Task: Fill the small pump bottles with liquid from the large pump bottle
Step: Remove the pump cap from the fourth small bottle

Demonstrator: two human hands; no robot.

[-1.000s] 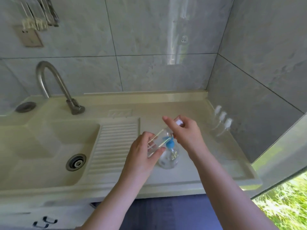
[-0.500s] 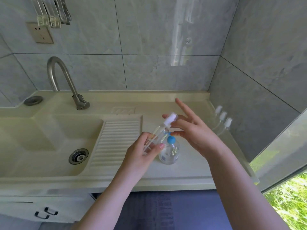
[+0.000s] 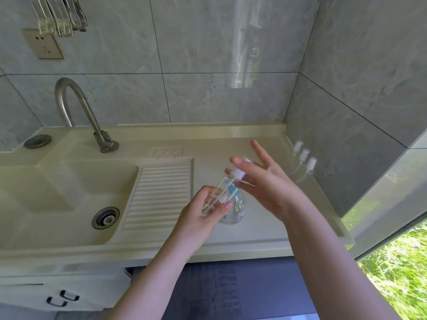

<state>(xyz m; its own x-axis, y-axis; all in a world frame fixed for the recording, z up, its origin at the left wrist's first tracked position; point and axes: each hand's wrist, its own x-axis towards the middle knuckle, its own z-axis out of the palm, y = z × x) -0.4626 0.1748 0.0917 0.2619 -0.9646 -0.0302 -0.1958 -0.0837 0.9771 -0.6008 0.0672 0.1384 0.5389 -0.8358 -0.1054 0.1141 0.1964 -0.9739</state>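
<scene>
Two hands: left hand (image 3: 198, 213) grips small bottle (image 3: 216, 195) tilted; right hand (image 3: 261, 181) pinches pump cap (image 3: 238, 173).

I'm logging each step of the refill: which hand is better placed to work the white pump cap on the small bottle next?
Right. The right hand already has its fingers at the white pump cap, while the left hand grips the small bottle, steadying it above the large pump bottle.
</scene>
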